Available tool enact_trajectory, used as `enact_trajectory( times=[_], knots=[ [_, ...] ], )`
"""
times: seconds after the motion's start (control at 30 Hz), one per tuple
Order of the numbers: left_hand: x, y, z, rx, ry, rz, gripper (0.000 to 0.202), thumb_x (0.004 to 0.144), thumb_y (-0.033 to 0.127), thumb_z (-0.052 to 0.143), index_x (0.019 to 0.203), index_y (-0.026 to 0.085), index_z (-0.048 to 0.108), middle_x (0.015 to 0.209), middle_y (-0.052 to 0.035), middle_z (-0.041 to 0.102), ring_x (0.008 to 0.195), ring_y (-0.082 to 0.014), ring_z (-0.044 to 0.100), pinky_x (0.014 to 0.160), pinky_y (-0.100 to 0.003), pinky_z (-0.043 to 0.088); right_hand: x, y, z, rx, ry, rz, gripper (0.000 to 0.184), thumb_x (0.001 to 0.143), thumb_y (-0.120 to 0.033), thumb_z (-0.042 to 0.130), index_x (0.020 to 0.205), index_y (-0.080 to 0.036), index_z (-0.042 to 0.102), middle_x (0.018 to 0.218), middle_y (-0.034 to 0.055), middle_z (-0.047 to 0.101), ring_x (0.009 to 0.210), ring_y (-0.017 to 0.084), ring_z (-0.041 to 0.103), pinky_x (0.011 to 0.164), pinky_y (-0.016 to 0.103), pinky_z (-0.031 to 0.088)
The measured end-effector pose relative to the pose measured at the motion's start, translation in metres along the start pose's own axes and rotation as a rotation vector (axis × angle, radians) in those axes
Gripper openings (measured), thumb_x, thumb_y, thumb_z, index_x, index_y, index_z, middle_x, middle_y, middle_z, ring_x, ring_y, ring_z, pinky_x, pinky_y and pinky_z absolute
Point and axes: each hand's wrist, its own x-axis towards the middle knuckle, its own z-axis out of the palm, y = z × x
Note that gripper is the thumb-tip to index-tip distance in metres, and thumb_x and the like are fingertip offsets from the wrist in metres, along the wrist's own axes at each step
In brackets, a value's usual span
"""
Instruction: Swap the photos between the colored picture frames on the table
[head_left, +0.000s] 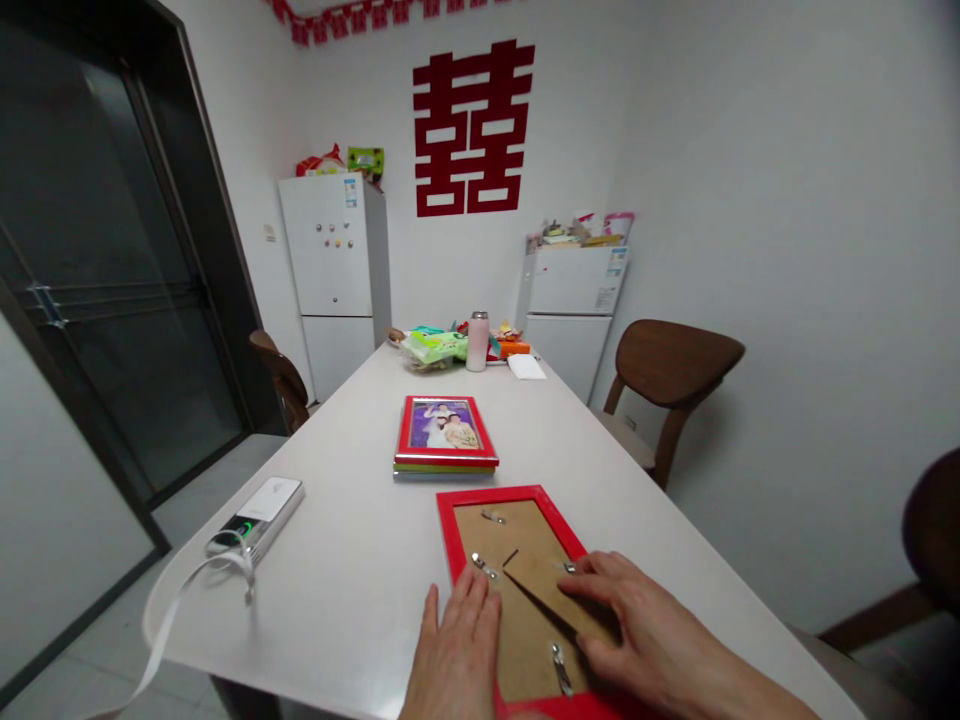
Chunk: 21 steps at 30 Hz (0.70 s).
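A red picture frame (489, 494) lies face down on the table, its brown backing board (525, 670) showing. Small metal clips (484, 566) sit along the edges of the board. A brown stand leg (555, 592) is tilted up from the board, a gap visible under its left edge. My right hand (645, 620) grips this leg between thumb and fingers, near the frame's right side. Flat on the frame's left edge rests my left hand (459, 640), fingers stretched out close to a clip.
Beyond the frame lies a stack of picture frames (480, 418), a red one with a photo on top. A power bank (262, 515) with a white strap is at the left. A pink bottle (478, 342) and packages (435, 348) stand at the far end. A chair (671, 365) is on the right.
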Motion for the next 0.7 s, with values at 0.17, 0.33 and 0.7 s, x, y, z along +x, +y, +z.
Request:
enact_trajectory(
  times=[0.17,0.33,0.7],
  knots=[
    [-0.009,0.0,-0.031,0.043,-0.022,-0.104,0.073,0.062,0.048,0.057,0.123,0.014,0.036,0.133,-0.0121,0.027,0.124,-0.0266,0.019,0.1,-0.051,0.007,0.007,-0.006,0.019,-0.004,0.045,-0.057,0.037,0.058,-0.015,0.047,0.092,-0.017,0.06,0.094,0.0076,0.053,0.089,0.02,0.046,0.08,0.03,0.036],
    [-0.017,-0.005,-0.046,0.059,-0.01,-0.164,0.058,0.067,0.036,0.054,0.12,0.016,0.04,0.132,-0.0103,0.031,0.123,-0.0236,0.021,0.101,-0.048,0.011,0.019,-0.02,0.035,-0.042,0.074,-0.109,0.036,0.063,-0.022,0.052,0.099,-0.017,0.058,0.097,0.0094,0.053,0.09,0.021,0.044,0.08,0.032,0.036],
    [-0.024,-0.033,-0.022,0.054,0.054,0.03,0.032,0.063,0.04,0.06,0.083,0.015,0.056,0.124,-0.0146,0.043,0.119,-0.028,0.031,0.096,-0.043,0.029,0.063,0.011,0.032,-0.152,0.125,-0.049,0.022,0.075,-0.023,0.043,0.078,-0.021,0.065,0.078,0.0053,0.053,0.078,0.017,0.047,0.069,0.027,0.037]
  ],
)
